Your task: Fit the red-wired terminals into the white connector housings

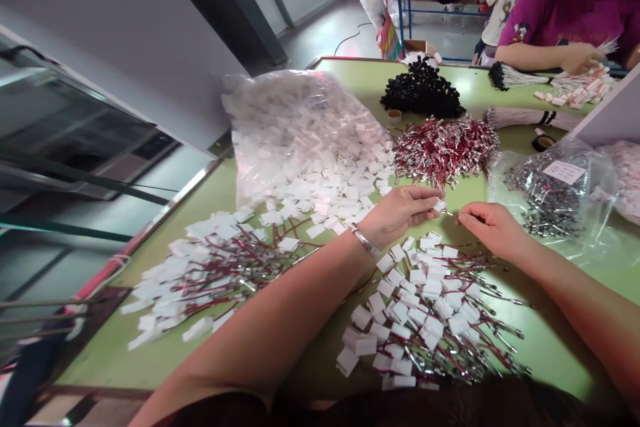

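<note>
Between the fingers of my left hand (400,211) is a small white connector housing (439,205), held above the middle of the table. Just to its right, my right hand (487,223) pinches a short wire with a metal terminal (451,214), whose tip points at the housing. Whether the tip is inside the housing I cannot tell. Below my hands lies a pile of white housings with red wires (425,300). Behind them is a heap of loose red wires with metal terminals (445,147). White housings (330,180) spill from a clear plastic bag (300,100) at the left.
Another pile of wired housings (215,267) lies left of my left forearm. Black parts (423,90) are heaped at the back beside a tape roll (395,116). A clear bag of metal pieces (550,193) sits at right. Across the table, a person in purple (545,13) handles white wires.
</note>
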Available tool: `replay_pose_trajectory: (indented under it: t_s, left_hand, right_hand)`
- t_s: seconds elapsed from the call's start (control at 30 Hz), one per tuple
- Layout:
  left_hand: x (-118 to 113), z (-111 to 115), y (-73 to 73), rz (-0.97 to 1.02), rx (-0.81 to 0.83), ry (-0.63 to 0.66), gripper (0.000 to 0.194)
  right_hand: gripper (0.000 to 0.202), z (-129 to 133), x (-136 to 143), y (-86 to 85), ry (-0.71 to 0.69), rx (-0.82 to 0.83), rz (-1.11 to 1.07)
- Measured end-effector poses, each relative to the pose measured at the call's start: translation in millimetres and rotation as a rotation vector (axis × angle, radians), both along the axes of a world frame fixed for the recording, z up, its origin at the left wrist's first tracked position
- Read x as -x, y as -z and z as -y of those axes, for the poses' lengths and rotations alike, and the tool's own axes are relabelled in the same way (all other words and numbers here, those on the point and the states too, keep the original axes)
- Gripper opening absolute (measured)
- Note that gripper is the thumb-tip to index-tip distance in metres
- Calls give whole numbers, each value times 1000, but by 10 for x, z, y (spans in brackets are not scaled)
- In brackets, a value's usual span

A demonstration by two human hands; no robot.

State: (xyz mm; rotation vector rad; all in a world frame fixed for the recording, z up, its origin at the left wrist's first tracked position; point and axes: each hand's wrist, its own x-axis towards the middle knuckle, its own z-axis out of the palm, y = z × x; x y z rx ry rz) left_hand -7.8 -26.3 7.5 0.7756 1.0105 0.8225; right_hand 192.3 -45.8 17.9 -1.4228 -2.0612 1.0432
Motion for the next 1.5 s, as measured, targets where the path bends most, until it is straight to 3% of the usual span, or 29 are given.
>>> replay_pose_trajectory:
  t_s: [0.1, 0.23, 0.37, 0.6, 0.73, 0.8, 0.83, 0.87, 0.9, 0.97, 1.03, 1.1, 1.2, 1.3, 1.33, 1.43, 1.5]
  left_hand:
    - [9, 5, 5, -14, -78, 67, 14]
    - [-18, 39, -16, -108, -305, 121, 14]
    - [-81, 89, -16, -207, -437, 130, 13]
    - [-200, 177, 104, -279, -413, 170, 8]
    - [-87, 103, -7, -425, -550, 293, 16]
    - [70, 10, -115, -615, -712, 378, 24]
    - [165, -42, -158, -752, -788, 362, 27]
    - [261, -95, -186, -934, -843, 264, 28]
    - [351, -144, -195, -1125, -862, 190, 28]
    - [493, -225, -161, -1402, -811, 253, 24]
    - [563, -275, -95, -1530, -773, 319, 22]
    - [575, -294, -42, -1568, -766, 352, 22]
    - [554, -301, 0, -1559, -793, 366, 22]
    - [550, -320, 43, -1550, -837, 338, 23]
    - [554, -329, 60, -1550, -848, 328, 23]
    - [566, -348, 100, -1548, -872, 318, 24]
    - [568, -349, 102, -1548, -875, 322, 24]
  right_hand:
    - [22, -3, -15, -20, 31, 262, -74]
    - [26, -2, -21, -57, 71, 618, -315]
    - [30, -1, -24, -87, 47, 745, -438]
    - [26, 27, -34, 23, 63, 467, -298]
    - [25, 11, -36, 28, 11, 415, -207]
    - [25, 40, -11, -2, 13, 327, -151]
    - [25, 72, 12, -23, 8, 254, -104]
    - [26, 113, 42, -46, -12, 184, -48]
    - [26, 156, 76, -73, -51, 133, 6]
    - [26, 213, 130, -130, -148, 92, 82]
    - [28, 179, 104, -191, -165, 64, 142]
    - [31, 32, -68, -252, -37, -33, 255]
    - [25, -306, -593, -320, 239, -247, 584]
    - [37, -593, -1177, -309, 659, -573, 892]
    - [46, -655, -1328, -282, 776, -602, 933]
    - [62, -758, -1586, -161, 840, -429, 984]
    - [49, -787, -1635, -97, 804, -329, 944]
